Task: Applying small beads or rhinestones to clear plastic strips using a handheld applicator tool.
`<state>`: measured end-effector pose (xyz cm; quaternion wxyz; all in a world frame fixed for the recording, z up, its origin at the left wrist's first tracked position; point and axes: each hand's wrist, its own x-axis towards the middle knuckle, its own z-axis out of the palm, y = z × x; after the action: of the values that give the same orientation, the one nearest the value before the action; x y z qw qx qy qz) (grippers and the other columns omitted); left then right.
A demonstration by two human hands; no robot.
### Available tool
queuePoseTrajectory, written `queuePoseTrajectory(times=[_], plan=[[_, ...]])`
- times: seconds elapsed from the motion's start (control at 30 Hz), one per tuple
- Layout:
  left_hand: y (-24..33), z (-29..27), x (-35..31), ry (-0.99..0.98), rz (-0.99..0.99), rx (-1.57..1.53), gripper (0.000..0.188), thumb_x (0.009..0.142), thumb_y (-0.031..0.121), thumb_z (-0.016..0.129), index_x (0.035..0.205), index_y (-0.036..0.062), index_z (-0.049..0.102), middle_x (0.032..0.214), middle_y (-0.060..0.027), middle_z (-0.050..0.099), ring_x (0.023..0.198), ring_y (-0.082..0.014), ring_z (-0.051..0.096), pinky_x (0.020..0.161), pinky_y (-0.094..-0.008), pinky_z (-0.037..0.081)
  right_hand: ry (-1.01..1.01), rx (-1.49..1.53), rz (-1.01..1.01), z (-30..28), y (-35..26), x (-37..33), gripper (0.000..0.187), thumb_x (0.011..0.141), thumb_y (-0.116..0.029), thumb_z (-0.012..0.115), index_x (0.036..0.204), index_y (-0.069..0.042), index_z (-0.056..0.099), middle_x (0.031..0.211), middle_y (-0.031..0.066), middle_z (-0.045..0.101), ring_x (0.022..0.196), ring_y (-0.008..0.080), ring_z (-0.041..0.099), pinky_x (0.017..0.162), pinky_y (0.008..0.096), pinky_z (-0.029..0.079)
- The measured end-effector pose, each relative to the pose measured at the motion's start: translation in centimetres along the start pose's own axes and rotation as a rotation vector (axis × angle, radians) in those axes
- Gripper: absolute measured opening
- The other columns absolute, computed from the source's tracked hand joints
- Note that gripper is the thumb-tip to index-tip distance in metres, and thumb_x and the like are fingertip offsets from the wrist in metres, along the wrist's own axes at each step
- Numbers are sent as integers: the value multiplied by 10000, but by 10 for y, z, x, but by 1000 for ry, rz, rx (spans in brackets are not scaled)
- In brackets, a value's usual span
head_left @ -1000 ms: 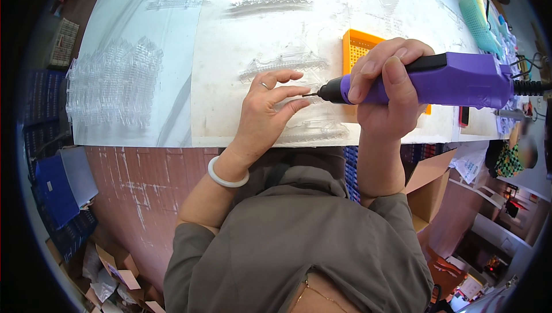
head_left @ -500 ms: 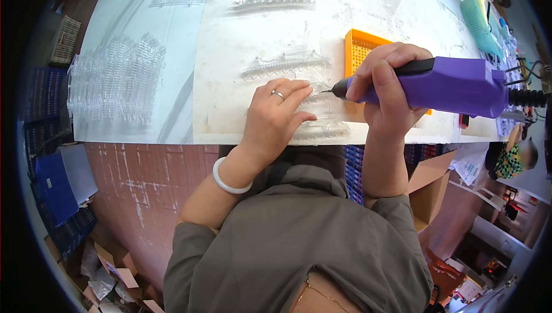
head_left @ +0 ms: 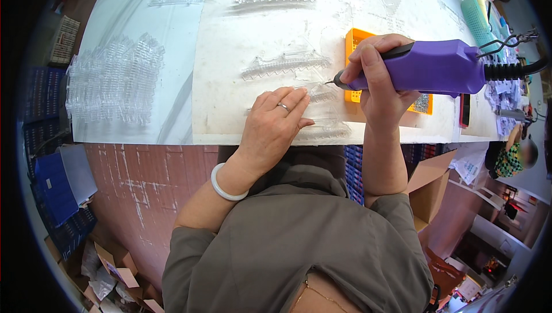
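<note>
The pale counter carries everything here, with the purple power driver held above its right half, nearly level, nose pointing left. The right hand has its fingers wrapped round the driver's front, over part of an orange tray. The left hand lies opposite, palm down, its fingers close together and the thumb a little apart; whether they pinch anything underneath cannot be told. Between the hands is a clear plastic strip, just right of the left fingertips and nearer to that hand, its long axis running roughly left to right; its left part is hidden. The thin driver bit points toward the strip's far side; contact cannot be made out.
</note>
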<state>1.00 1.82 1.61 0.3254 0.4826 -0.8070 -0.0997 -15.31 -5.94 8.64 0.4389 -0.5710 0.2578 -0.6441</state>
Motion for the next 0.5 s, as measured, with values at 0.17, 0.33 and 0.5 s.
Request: queuePoseTrajectory(times=[0.17,0.33,0.5], plan=[[0,-1,1,14,-9,-26,418,713,154,776,1093,18,669,1150,-72,651,1076,-257,590,877,-379,470,-38,-47,-35,1,1,1,105,840,96,632,891,16,589,756,103,650,582,127,649,518,229,527],[-5,0,7,110,-67,-143,337,705,101,787,1020,26,692,1085,-77,663,1024,-270,594,854,-376,475,43,49,24,13,-16,1,92,834,108,618,848,26,577,745,121,646,553,149,643,504,249,534],[-5,-1,16,187,-61,-123,210,693,80,776,883,39,695,1032,-60,651,995,-259,575,831,-373,456,-23,202,34,20,-26,2,92,829,107,610,816,34,554,721,152,637,506,171,625,472,264,529]])
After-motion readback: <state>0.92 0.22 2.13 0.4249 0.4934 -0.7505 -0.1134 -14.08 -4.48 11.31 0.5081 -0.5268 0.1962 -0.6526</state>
